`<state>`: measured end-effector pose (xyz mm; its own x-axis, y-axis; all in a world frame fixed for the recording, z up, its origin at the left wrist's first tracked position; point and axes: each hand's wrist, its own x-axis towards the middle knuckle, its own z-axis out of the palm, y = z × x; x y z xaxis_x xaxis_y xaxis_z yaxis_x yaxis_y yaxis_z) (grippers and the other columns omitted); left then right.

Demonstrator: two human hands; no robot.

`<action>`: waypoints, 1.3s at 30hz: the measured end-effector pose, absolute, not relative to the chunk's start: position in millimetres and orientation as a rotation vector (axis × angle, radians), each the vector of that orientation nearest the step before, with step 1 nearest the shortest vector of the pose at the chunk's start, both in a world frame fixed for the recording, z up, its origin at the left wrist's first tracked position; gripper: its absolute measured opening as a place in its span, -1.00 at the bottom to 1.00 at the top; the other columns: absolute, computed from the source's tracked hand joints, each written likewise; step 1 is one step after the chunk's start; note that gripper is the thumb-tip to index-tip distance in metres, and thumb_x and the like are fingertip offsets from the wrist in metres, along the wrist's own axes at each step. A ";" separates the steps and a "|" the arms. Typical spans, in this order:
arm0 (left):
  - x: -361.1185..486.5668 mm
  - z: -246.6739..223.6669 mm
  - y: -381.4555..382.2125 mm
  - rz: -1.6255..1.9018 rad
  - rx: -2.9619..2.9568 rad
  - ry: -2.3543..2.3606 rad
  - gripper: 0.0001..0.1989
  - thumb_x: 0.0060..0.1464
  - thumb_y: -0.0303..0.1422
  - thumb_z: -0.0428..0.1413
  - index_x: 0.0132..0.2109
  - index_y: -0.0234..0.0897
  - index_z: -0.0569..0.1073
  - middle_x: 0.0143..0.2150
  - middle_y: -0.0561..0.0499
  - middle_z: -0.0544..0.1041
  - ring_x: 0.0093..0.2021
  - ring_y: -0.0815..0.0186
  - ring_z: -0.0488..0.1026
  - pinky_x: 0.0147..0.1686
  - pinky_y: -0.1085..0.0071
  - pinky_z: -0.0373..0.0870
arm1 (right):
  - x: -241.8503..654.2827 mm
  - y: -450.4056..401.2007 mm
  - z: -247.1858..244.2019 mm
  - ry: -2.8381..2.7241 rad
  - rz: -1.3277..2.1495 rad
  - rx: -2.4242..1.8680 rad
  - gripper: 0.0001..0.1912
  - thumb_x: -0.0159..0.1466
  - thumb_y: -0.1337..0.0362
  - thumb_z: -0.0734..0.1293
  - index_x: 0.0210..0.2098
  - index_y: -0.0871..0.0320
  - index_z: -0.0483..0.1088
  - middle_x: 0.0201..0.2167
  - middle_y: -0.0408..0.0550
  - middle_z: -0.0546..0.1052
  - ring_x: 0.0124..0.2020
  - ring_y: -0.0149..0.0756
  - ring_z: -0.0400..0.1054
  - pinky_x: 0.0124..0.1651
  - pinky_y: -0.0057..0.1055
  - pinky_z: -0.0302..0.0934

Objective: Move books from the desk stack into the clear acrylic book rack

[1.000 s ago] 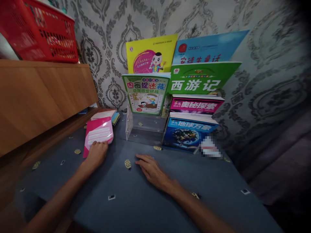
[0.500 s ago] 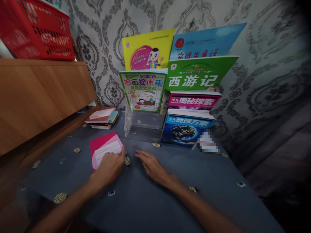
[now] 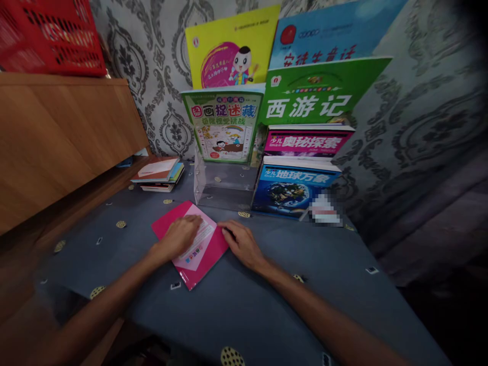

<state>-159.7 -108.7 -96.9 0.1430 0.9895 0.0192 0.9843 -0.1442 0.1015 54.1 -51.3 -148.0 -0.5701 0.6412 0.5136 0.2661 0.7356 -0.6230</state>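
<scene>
A pink book lies turned at an angle on the dark tablecloth, with a pale pink panel and small print on its cover. Across its upper left part rests my left hand, pressing on the cover with its fingers laid over it, not wrapped round an edge. My right hand is closed at the book's right corner, thumb and fingers pinching the edge there. Behind the book stands a clear display rack; its lower left tiers hold nothing, and a green picture book sits above them.
On the rack's right side stand a blue earth book, a magenta book, a green book and a light blue one. A yellow book is at the back left. Left are a book stack, wooden cabinet and red basket.
The pink book has turned and shifted right, nearer the middle. My right hand, formerly apart from it, now grips its corner. My left hand stays over the cover. The view has tilted slightly down.
</scene>
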 end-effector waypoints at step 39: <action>-154.9 -99.2 -123.3 -0.117 2.559 2.049 -0.65 0.35 -0.44 -0.09 0.13 -0.23 0.50 0.10 -0.14 0.55 0.04 0.11 0.52 -0.11 0.25 0.51 | 71.9 -88.7 -137.1 -2.764 0.302 -0.965 -0.32 0.46 0.00 0.16 0.37 0.40 0.15 0.42 0.34 0.15 0.48 0.05 -0.05 0.48 0.00 -0.06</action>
